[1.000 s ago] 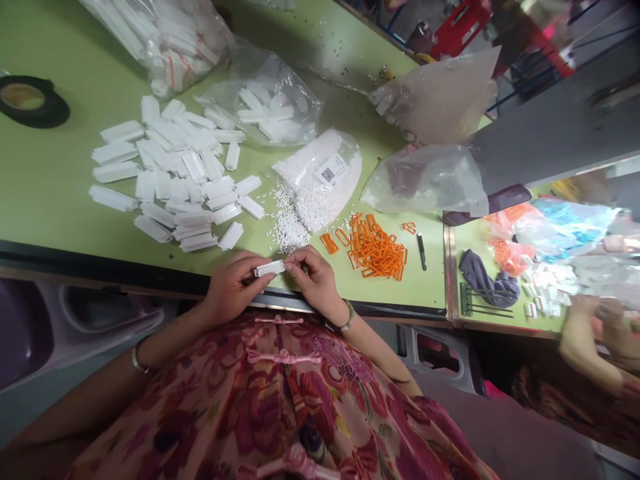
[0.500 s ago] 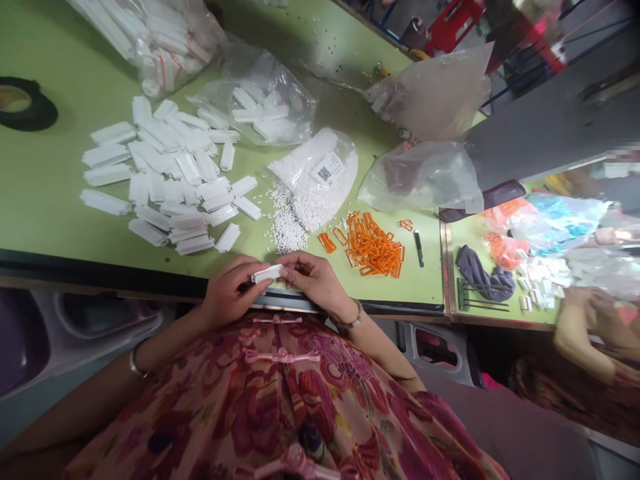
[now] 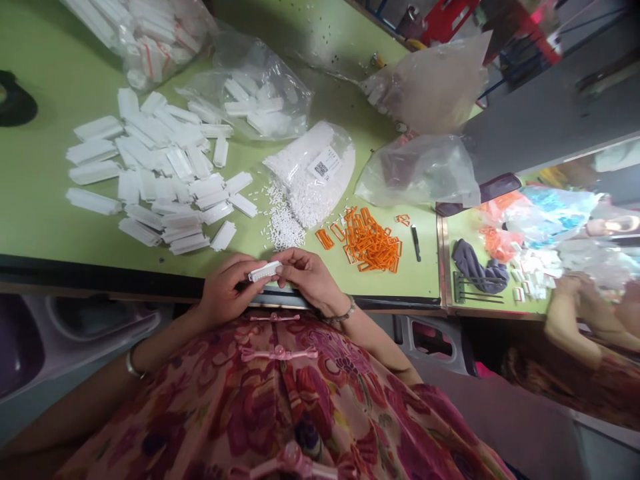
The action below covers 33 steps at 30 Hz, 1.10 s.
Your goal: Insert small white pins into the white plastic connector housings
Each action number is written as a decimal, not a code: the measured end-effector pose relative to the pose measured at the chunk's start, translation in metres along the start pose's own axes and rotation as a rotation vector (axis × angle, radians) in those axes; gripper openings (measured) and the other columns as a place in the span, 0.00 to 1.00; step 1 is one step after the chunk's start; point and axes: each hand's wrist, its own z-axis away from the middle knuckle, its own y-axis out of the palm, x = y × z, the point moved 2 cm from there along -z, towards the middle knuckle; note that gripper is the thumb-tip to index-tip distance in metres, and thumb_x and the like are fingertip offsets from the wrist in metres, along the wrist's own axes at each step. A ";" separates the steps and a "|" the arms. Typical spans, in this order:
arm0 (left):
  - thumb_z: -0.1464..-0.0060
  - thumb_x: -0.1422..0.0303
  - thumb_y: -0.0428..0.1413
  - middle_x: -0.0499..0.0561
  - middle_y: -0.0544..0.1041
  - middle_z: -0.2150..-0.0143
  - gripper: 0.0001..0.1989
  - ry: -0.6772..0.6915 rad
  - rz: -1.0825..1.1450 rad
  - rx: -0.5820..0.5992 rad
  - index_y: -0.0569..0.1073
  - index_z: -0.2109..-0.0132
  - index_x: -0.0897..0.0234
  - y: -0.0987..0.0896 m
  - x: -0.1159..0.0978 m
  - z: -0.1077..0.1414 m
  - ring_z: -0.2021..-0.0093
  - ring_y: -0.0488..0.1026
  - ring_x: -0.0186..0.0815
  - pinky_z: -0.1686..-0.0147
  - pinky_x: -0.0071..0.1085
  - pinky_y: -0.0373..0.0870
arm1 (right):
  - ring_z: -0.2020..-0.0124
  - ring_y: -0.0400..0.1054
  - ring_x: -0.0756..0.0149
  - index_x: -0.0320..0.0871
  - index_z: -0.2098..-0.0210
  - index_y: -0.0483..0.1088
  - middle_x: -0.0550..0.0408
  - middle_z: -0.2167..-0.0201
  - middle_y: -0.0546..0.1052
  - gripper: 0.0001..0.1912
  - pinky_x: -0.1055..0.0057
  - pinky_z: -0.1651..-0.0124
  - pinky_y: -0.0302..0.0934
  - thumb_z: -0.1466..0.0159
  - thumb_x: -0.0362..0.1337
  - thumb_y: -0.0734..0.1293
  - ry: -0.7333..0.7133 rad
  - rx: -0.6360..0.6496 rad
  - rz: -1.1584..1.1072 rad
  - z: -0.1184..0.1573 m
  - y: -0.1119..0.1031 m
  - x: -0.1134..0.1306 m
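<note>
My left hand (image 3: 231, 287) grips a white ridged plastic piece (image 3: 265, 271) between thumb and fingers, just over the table's front edge. At the piece's right end my right hand (image 3: 307, 279) has its thumb and fingers pinched together; whether a small part is between them is hidden. Small white pegs (image 3: 285, 227) lie loose beyond my hands, spilling from a clear bag (image 3: 320, 170) with a label. A heap of white plastic pieces (image 3: 160, 167) covers the table to the left. Orange frames (image 3: 373, 243) are piled to the right.
A black-handled knife (image 3: 416, 243) lies right of the orange frames. Several clear bags (image 3: 417, 170) stand farther back. A roll of black tape (image 3: 15, 100) is at far left. On the right, another person's hands (image 3: 575, 300) are beside a grey cloth (image 3: 480, 267).
The view has shifted slightly, so the table's contents appear a little farther left and up. Both hands keep nearly the same hold around the white piece.
</note>
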 end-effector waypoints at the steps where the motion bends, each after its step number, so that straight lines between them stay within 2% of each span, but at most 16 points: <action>1: 0.37 0.58 0.63 0.55 0.84 0.56 0.13 -0.016 0.029 -0.034 0.84 0.54 0.63 -0.001 0.000 0.000 0.70 0.81 0.34 0.70 0.29 0.79 | 0.68 0.76 0.66 0.46 0.56 0.80 0.53 0.62 0.84 0.19 0.69 0.67 0.72 0.40 0.50 0.80 -0.019 0.021 0.078 0.002 -0.010 0.005; 2: 0.38 0.59 0.64 0.54 0.83 0.56 0.13 -0.039 0.061 -0.073 0.84 0.54 0.63 -0.002 -0.001 -0.001 0.72 0.80 0.33 0.73 0.28 0.78 | 0.66 0.76 0.65 0.47 0.52 0.80 0.52 0.57 0.85 0.21 0.69 0.66 0.72 0.39 0.50 0.80 -0.068 -0.010 0.178 0.004 -0.022 0.011; 3: 0.39 0.60 0.64 0.53 0.83 0.57 0.12 -0.066 0.094 -0.112 0.84 0.54 0.63 -0.004 -0.002 -0.001 0.74 0.80 0.32 0.74 0.27 0.78 | 0.65 0.76 0.66 0.47 0.51 0.80 0.52 0.56 0.85 0.20 0.69 0.65 0.72 0.38 0.50 0.79 -0.130 -0.097 0.309 0.008 -0.036 0.016; 5: 0.41 0.62 0.65 0.52 0.83 0.57 0.11 -0.110 0.155 -0.166 0.83 0.55 0.63 -0.006 -0.003 -0.003 0.75 0.80 0.31 0.75 0.28 0.79 | 0.67 0.73 0.67 0.45 0.55 0.80 0.53 0.62 0.83 0.12 0.68 0.62 0.70 0.34 0.46 0.76 -0.241 -0.333 0.625 0.019 -0.060 0.023; 6: 0.41 0.62 0.65 0.51 0.83 0.58 0.10 -0.124 0.178 -0.176 0.83 0.56 0.63 -0.006 -0.004 -0.004 0.75 0.80 0.32 0.74 0.28 0.79 | 0.67 0.73 0.66 0.45 0.57 0.80 0.53 0.64 0.82 0.09 0.67 0.60 0.70 0.32 0.43 0.75 -0.254 -0.344 0.763 0.024 -0.067 0.023; 8: 0.42 0.62 0.66 0.51 0.82 0.60 0.10 -0.139 0.203 -0.164 0.83 0.56 0.63 -0.007 -0.006 -0.007 0.76 0.80 0.32 0.74 0.28 0.80 | 0.65 0.73 0.65 0.45 0.56 0.80 0.53 0.65 0.82 0.05 0.66 0.57 0.70 0.30 0.37 0.72 -0.291 -0.234 0.941 0.032 -0.070 0.018; 11: 0.42 0.62 0.66 0.49 0.81 0.62 0.11 -0.145 0.200 -0.123 0.83 0.56 0.63 -0.006 -0.008 -0.011 0.75 0.80 0.32 0.74 0.27 0.80 | 0.60 0.75 0.62 0.44 0.52 0.80 0.49 0.61 0.82 0.06 0.64 0.52 0.71 0.27 0.33 0.69 -0.363 -0.115 1.096 0.037 -0.059 0.007; 14: 0.42 0.61 0.65 0.50 0.81 0.61 0.11 -0.128 0.181 -0.101 0.83 0.56 0.64 -0.005 -0.009 -0.012 0.76 0.79 0.31 0.75 0.27 0.79 | 0.58 0.75 0.60 0.43 0.55 0.79 0.47 0.60 0.82 0.07 0.64 0.52 0.71 0.25 0.31 0.67 -0.410 -0.103 1.233 0.034 -0.047 0.003; 18: 0.41 0.61 0.65 0.51 0.81 0.60 0.11 -0.093 0.154 -0.093 0.83 0.56 0.64 -0.004 -0.008 -0.010 0.76 0.79 0.31 0.76 0.26 0.78 | 0.60 0.74 0.59 0.43 0.56 0.78 0.46 0.60 0.80 0.08 0.64 0.54 0.70 0.22 0.33 0.65 -0.429 -0.115 1.416 0.035 -0.040 0.003; 22: 0.40 0.60 0.65 0.51 0.81 0.59 0.12 -0.074 0.129 -0.098 0.83 0.56 0.64 -0.002 -0.004 -0.008 0.75 0.79 0.31 0.76 0.26 0.78 | 0.61 0.72 0.57 0.43 0.61 0.77 0.45 0.62 0.79 0.12 0.62 0.54 0.69 0.21 0.33 0.64 -0.457 -0.111 1.565 0.041 -0.035 0.000; 27: 0.38 0.60 0.64 0.51 0.81 0.59 0.13 -0.052 0.105 -0.075 0.84 0.55 0.64 -0.001 -0.001 -0.007 0.75 0.78 0.31 0.76 0.26 0.77 | 0.61 0.72 0.57 0.42 0.61 0.77 0.44 0.62 0.80 0.10 0.60 0.54 0.70 0.24 0.30 0.65 -0.439 -0.102 1.518 0.041 -0.034 -0.003; 29: 0.38 0.59 0.64 0.51 0.81 0.59 0.13 -0.050 0.088 -0.055 0.84 0.54 0.65 -0.001 -0.002 -0.007 0.75 0.78 0.30 0.76 0.26 0.77 | 0.62 0.72 0.59 0.43 0.62 0.77 0.47 0.64 0.80 0.10 0.62 0.56 0.70 0.25 0.31 0.66 -0.446 -0.130 1.328 0.038 -0.035 -0.001; 33: 0.37 0.59 0.64 0.51 0.81 0.59 0.13 -0.040 0.057 -0.017 0.83 0.53 0.64 0.000 -0.002 -0.006 0.76 0.78 0.30 0.74 0.26 0.77 | 0.68 0.70 0.66 0.45 0.61 0.78 0.55 0.67 0.78 0.07 0.68 0.64 0.67 0.27 0.39 0.70 -0.431 -0.159 0.742 0.027 -0.028 0.004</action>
